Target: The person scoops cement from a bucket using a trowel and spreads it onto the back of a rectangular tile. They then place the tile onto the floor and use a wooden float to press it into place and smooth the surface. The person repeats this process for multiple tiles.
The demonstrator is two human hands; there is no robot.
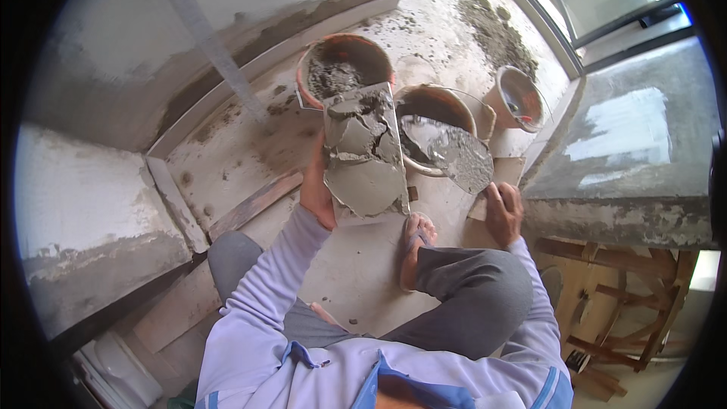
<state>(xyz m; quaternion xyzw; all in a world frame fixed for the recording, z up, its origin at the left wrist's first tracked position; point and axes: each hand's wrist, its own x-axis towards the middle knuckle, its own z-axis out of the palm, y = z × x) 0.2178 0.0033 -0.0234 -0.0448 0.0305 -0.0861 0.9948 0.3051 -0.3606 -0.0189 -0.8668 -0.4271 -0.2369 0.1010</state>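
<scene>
My left hand holds a flat rectangular board, probably a tile, by its left side from below, with most of its fingers hidden. Thick grey mortar covers the board; it is smooth on the near half, lumpy and cracked on the far half. My right hand is closed around a trowel, whose handle is hidden in the grip. The trowel's blade, coated in wet mortar, reaches over the near rim of a bucket just right of the board. Another bucket, holding mortar, stands beyond the board.
A smaller bucket stands at the right, with a mortar heap on the floor beyond. A wooden plank lies left of my left arm. Plastered walls rise left and right; a wooden frame is at lower right. My foot is below the board.
</scene>
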